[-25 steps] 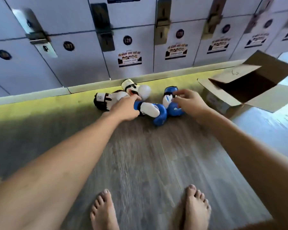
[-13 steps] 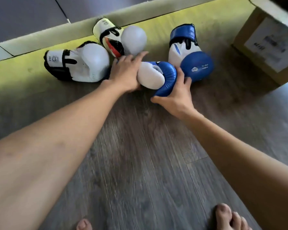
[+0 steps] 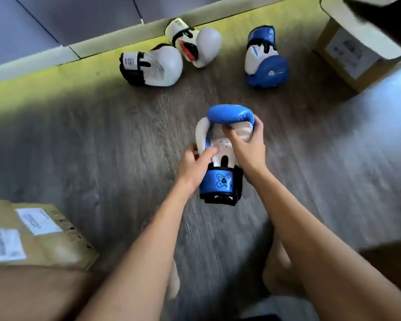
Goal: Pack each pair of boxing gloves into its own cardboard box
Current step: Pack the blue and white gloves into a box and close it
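A blue and white boxing glove (image 3: 225, 156) is held above the wooden floor in the middle of the view, palm side up, cuff toward me. My left hand (image 3: 195, 166) grips its left side near the thumb. My right hand (image 3: 247, 147) grips its right side, thumb pressed into the white palm. The matching blue glove (image 3: 265, 63) lies on the floor farther back. Two white and black gloves (image 3: 155, 66) (image 3: 199, 42) lie to its left by the wall. An open cardboard box (image 3: 347, 45) stands at the top right.
A second cardboard box (image 3: 33, 235) with white labels sits at the lower left beside my left arm. Grey locker doors (image 3: 56, 19) and a pale baseboard run along the back. My legs are below my arms.
The blue glove has been lifted off the floor from among the others and brought toward me. Both hands now grip it. The view has tilted down and the lower left box has come into view.
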